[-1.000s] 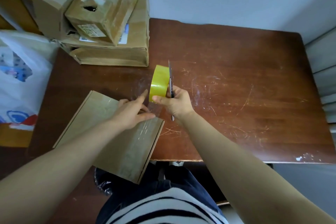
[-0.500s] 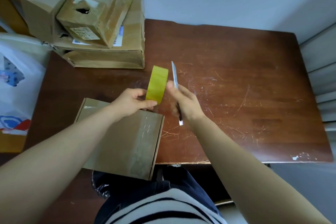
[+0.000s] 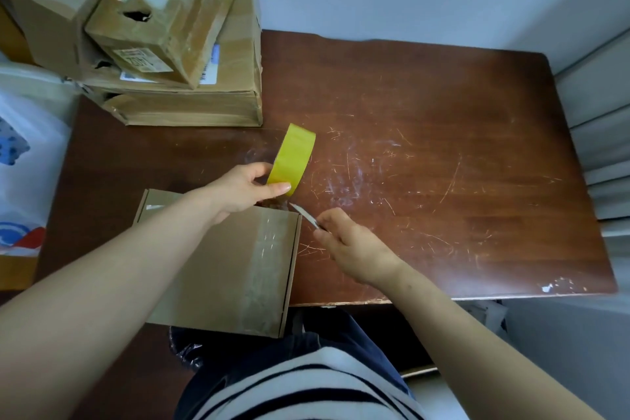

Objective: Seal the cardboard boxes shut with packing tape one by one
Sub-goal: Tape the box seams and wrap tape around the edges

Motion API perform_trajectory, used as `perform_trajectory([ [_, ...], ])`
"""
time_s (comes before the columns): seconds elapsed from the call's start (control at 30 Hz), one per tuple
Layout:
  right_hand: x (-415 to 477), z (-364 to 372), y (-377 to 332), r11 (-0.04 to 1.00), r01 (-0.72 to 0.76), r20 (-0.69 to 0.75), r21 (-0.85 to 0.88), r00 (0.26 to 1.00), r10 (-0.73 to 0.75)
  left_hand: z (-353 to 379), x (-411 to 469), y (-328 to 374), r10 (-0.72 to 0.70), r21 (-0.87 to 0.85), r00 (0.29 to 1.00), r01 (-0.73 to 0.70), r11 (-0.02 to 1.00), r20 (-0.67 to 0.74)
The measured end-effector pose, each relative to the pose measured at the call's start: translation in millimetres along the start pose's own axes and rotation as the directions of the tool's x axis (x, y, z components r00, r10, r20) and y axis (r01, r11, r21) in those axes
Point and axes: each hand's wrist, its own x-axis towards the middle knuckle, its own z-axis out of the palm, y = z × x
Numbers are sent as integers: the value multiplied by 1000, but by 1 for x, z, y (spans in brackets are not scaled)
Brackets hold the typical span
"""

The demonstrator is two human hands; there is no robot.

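A flat cardboard box point(image 3: 208, 269) lies at the table's near edge and overhangs it, with a strip of clear tape point(image 3: 264, 266) running down its right side. My left hand point(image 3: 243, 189) grips a yellow roll of packing tape point(image 3: 292, 158), held upright just beyond the box's far right corner. My right hand point(image 3: 347, 242) grips a small knife point(image 3: 304, 213), whose blade tip sits at that corner, just below the roll, where the tape leaves the box.
A stack of several taped cardboard boxes point(image 3: 177, 54) fills the table's far left. A white plastic bag point(image 3: 24, 160) hangs off the left side. The scratched brown table point(image 3: 443, 164) stretches to the right, with a wall behind.
My right hand has brought the knife down from beside the roll to the box's far right corner. My left hand keeps the roll upright. The box has shifted slightly right.
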Motion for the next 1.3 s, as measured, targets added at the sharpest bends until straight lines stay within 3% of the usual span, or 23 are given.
perform_trajectory([
  [0.07,3,-1,-6,985,12,-23,-170,1000,-16,-1,1,0,-23,3,1000,23,1000,5],
  [0.23,10,-3,-17,916,18,-118,-400,991,-71,-4,0,0,-23,-51,999,21,999,-43],
  [0.37,14,-3,-21,896,45,-103,-442,990,-101,-4,-1,1,-16,-77,998,11,997,-57],
  [0.53,18,-2,-24,856,46,-188,-514,968,-166,-5,-3,4,-24,-93,999,20,995,-43],
  [0.73,29,7,-31,641,25,-204,-767,938,-281,-5,-1,3,-66,-54,995,62,997,-75],
  [1.3,53,19,-43,505,117,-40,-855,957,-288,-2,-6,6,-61,-97,990,49,994,-127],
])
